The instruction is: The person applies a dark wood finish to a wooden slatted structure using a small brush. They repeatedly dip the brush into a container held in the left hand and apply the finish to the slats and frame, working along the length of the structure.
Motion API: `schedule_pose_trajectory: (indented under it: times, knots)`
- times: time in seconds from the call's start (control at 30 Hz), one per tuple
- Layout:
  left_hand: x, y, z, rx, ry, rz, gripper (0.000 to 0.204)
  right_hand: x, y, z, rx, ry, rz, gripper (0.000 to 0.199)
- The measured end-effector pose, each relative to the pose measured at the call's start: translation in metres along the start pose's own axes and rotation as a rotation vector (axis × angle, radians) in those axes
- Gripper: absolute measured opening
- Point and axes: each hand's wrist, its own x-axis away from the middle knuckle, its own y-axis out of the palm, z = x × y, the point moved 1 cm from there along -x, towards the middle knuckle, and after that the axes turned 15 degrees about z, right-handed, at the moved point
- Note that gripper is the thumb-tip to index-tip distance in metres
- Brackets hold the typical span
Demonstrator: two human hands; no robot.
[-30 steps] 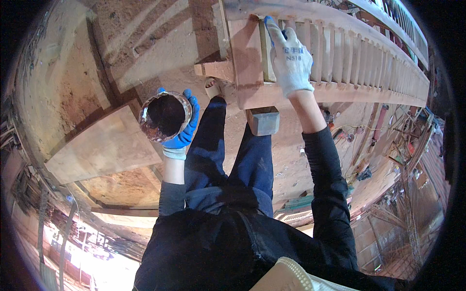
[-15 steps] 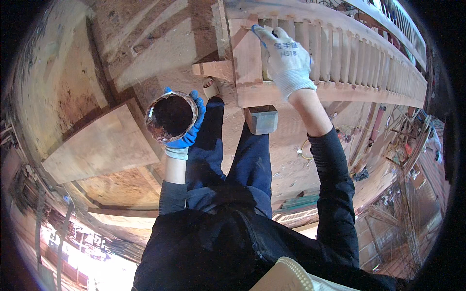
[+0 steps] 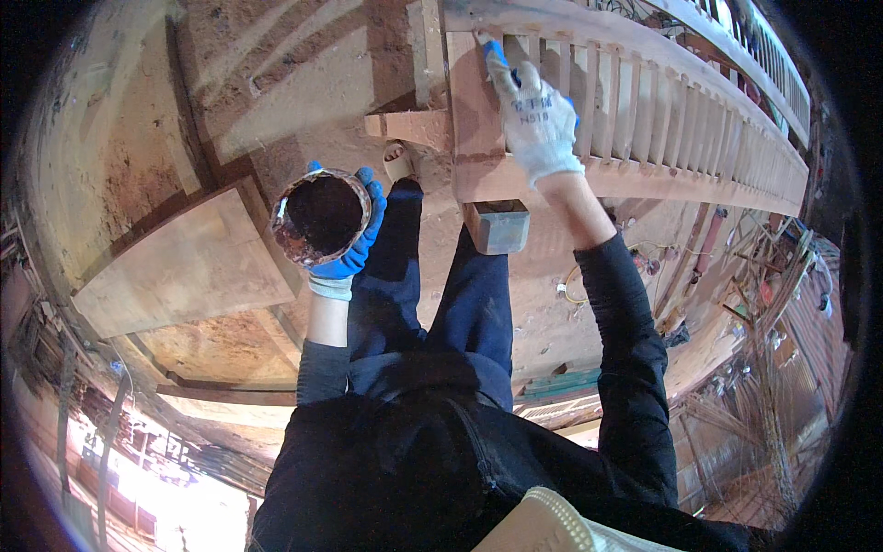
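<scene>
My left hand (image 3: 348, 248), in a blue glove, holds a round can (image 3: 320, 216) with a dark brown liquid inside, stained around its rim. It hangs at my left side, above the wooden boards. My right hand (image 3: 535, 118), in a white glove with blue fingertips, reaches up onto a long slatted wooden frame (image 3: 662, 110). Its fingers lie curled against the slats near the frame's left end. Whatever is under the fingers is hidden. My dark blue trousers (image 3: 441, 294) and one sandalled foot (image 3: 399, 164) show between the two hands.
A small square wooden box (image 3: 498, 225) stands under the frame's lower rail. Large flat boards (image 3: 184, 267) lie at the left on the reddish stained floor. Cables and scattered clutter (image 3: 736, 313) fill the right side.
My right hand has slid up and to the left along the slats. The can in my left hand has shifted a little and stays level.
</scene>
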Motion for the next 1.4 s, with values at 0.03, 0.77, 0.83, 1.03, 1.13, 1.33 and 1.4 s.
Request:
schedule_pose_trajectory:
  times: [0.03, 0.77, 0.83, 1.03, 1.13, 1.33, 1.4]
  knots:
    - [-0.001, 0.002, -0.001, -0.042, 0.019, -0.016, 0.044, 0.001, 0.001, -0.002, 0.022, -0.024, -0.016, 0.053]
    - [-0.031, 0.023, -0.018, 0.107, -0.174, 0.104, 0.041, -0.018, -0.023, 0.003, -0.051, 0.147, 0.027, 0.052]
    - [-0.033, 0.018, -0.020, -0.030, -0.066, 0.020, 0.041, -0.021, -0.021, 0.006, 0.032, 0.155, -0.041, 0.056]
    - [-0.037, 0.021, -0.028, -0.016, -0.085, 0.011, 0.041, -0.011, -0.020, 0.008, 0.003, 0.053, 0.010, 0.056]
    - [-0.038, 0.019, -0.032, -0.025, -0.079, -0.001, 0.041, -0.007, -0.006, 0.007, 0.062, 0.056, -0.050, 0.057]
    - [-0.037, 0.020, -0.029, -0.036, -0.052, 0.021, 0.040, 0.002, -0.015, 0.007, -0.027, 0.099, -0.024, 0.055]
    - [-0.037, 0.019, -0.028, -0.051, -0.053, 0.019, 0.039, -0.006, -0.015, 0.014, -0.058, 0.106, 0.133, 0.054]
